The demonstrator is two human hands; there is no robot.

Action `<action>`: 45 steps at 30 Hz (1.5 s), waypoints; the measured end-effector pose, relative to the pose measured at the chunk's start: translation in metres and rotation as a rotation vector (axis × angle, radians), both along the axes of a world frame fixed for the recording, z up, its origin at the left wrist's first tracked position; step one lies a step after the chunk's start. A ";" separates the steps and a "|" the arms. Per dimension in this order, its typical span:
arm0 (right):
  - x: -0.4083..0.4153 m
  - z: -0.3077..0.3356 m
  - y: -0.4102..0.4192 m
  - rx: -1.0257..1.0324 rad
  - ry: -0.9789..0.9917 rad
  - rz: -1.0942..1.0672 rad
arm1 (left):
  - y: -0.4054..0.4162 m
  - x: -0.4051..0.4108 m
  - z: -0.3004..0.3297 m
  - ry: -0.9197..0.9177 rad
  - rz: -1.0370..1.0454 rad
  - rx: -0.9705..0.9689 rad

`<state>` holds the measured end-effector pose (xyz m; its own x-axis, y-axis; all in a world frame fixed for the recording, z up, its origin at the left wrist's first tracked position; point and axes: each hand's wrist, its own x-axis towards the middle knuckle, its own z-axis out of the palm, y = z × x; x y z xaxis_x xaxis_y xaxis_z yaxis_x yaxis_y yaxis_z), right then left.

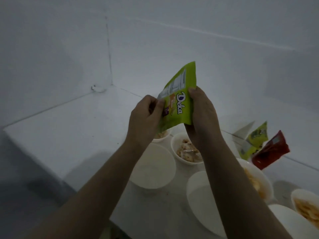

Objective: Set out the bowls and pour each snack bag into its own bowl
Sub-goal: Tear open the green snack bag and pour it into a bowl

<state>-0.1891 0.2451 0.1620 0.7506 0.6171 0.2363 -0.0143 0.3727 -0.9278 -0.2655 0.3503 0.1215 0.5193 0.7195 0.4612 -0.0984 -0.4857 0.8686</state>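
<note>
I hold a green snack bag (179, 94) marked "Deka" upright above the bowls. My left hand (145, 114) pinches its left edge and my right hand (202, 114) grips its right side. Below stands an empty white bowl (153, 166). Behind it a small bowl (177, 144) holds ring-shaped snacks, and another small bowl (162, 136) with snacks is partly hidden by the bag. An empty bowl (200, 200) lies under my right forearm. Two bowls of yellow chips (259, 185) (305, 207) stand at the right.
A green bag (255, 140) and a red bag (269, 150) lie at the right on the white counter (69, 131). White walls meet in a corner behind. The counter's front edge runs along the lower left, with dark floor beyond.
</note>
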 end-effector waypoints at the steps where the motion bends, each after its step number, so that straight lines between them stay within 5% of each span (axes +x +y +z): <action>1: -0.006 -0.004 0.008 0.000 0.040 0.030 | 0.008 -0.008 -0.002 -0.001 0.034 0.044; 6: -0.029 -0.019 0.048 -0.036 0.234 0.070 | 0.052 -0.031 -0.018 0.028 0.121 0.227; 11: -0.047 -0.041 0.094 -0.064 0.326 0.044 | 0.103 -0.042 -0.032 0.065 -0.011 0.270; 22: -0.090 -0.101 0.194 -0.249 0.258 -0.201 | 0.210 -0.062 -0.063 0.445 -0.496 -0.003; 31: -0.119 -0.121 0.210 -0.405 0.275 -0.269 | 0.230 -0.072 -0.071 0.538 -0.687 -0.343; 45: -0.124 -0.113 0.212 -0.573 0.060 -0.229 | 0.248 -0.077 -0.060 0.452 -0.850 -0.376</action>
<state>-0.3130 0.4575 0.0493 0.8809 0.4547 -0.1314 -0.0508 -0.1852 -0.9814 -0.3427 0.5986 0.0616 0.9924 0.0912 -0.0822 0.0911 -0.0983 0.9910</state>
